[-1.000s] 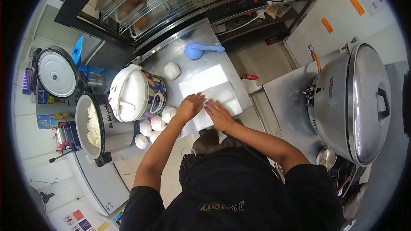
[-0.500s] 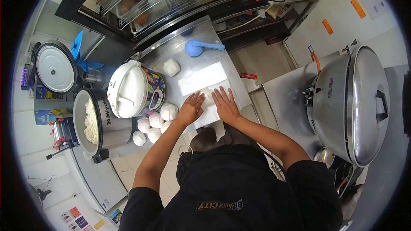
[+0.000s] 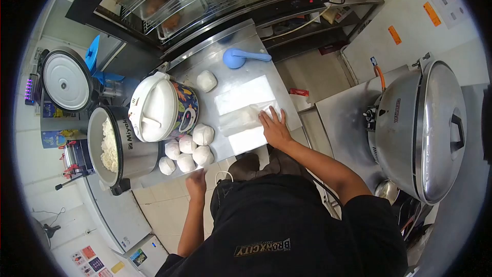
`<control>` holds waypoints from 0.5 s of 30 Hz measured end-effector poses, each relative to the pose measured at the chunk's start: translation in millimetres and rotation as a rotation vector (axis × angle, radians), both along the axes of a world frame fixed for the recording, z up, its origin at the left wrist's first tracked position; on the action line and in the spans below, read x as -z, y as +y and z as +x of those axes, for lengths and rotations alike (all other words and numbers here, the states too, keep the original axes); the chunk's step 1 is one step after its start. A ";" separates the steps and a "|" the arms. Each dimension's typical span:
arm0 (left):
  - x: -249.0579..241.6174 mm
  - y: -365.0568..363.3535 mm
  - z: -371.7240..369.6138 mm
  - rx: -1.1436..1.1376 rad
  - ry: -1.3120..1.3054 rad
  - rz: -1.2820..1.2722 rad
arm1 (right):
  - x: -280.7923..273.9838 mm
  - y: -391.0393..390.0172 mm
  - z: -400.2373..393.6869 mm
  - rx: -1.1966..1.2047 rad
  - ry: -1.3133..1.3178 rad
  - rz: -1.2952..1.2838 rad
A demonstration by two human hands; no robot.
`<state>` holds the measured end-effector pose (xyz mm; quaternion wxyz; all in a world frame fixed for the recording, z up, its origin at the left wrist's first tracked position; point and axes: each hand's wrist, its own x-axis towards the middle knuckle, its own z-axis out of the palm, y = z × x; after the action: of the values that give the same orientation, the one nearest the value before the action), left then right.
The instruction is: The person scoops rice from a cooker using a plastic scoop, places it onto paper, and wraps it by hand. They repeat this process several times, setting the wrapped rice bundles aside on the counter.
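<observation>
My right hand (image 3: pixel 277 129) lies with fingers spread on the right end of a folded, translucent white paper (image 3: pixel 238 118). The folded paper lies across a stack of flat white sheets (image 3: pixel 245 94) on the steel table. My left hand (image 3: pixel 196 184) is off the papers, low beside the table's front edge. Its fingers are smeared by motion. Just above it sit several round white wrapped bundles (image 3: pixel 203 155), grouped at the table's near edge. Another wrapped bundle (image 3: pixel 206 81) rests farther back, left of the sheets. A blue rice scoop (image 3: pixel 234 58) lies behind the sheets.
A patterned rice cooker (image 3: pixel 159 107) with a white lid stands left of the sheets. Beside it, a large open cooker (image 3: pixel 108 146) holds white rice. A glass display warmer (image 3: pixel 205 0) spans the back. At right, a big lidded metal cooker (image 3: pixel 410 128) stands on another counter.
My left hand has come off the paper and moved left and toward my body. My right hand has shifted slightly right and down, staying on the paper, whose folded strip now shows.
</observation>
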<state>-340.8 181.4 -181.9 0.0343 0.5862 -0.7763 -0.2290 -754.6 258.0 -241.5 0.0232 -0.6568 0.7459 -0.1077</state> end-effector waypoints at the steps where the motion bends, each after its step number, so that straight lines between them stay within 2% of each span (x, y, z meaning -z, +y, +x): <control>1: 18.8 16.6 22.1 -0.008 -0.001 -0.001 | 0.7 -0.8 0.9 0.004 -0.010 -0.001; 3: 43.5 41.0 52.1 0.106 -0.315 -0.302 | 1.1 -0.9 1.5 -0.003 -0.032 0.027; 4: 33.0 36.3 45.9 0.072 -0.359 -0.215 | 1.4 -0.7 0.8 -0.002 -0.051 0.055; 6: -18.3 3.9 -11.8 -0.077 -0.225 0.107 | 1.5 -0.4 -0.3 -0.008 -0.051 0.054; 7: -39.8 -9.2 -45.7 -0.081 -0.129 0.122 | 0.7 -0.7 -0.9 -0.015 -0.048 0.044; 8: -45.2 -18.0 -69.5 -0.035 -0.015 -0.006 | -0.3 -1.1 -1.8 -0.029 -0.045 0.045; 9: -55.9 -26.5 -108.0 0.117 0.296 -0.231 | -1.7 -1.2 -2.5 -0.028 -0.048 0.049; 10: -56.1 -36.8 -137.7 0.303 0.405 -0.377 | -2.6 -1.2 -2.8 -0.027 -0.050 0.053; 12: -57.5 -55.6 -183.3 0.592 0.401 -0.280 | -1.4 -2.3 -4.4 -0.036 -0.044 0.049; 13: -51.0 -65.7 -197.4 0.586 0.405 -0.284 | -0.3 -3.0 -5.0 -0.031 -0.040 0.048; 15: -23.4 -79.1 -216.4 0.838 0.223 -0.357 | -0.2 -4.0 -9.5 -0.062 -0.010 0.053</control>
<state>-557.2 102.3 -158.5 0.1224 0.1790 -0.9650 -0.1478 -764.1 254.0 -241.3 0.0477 -0.6781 0.7278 -0.0902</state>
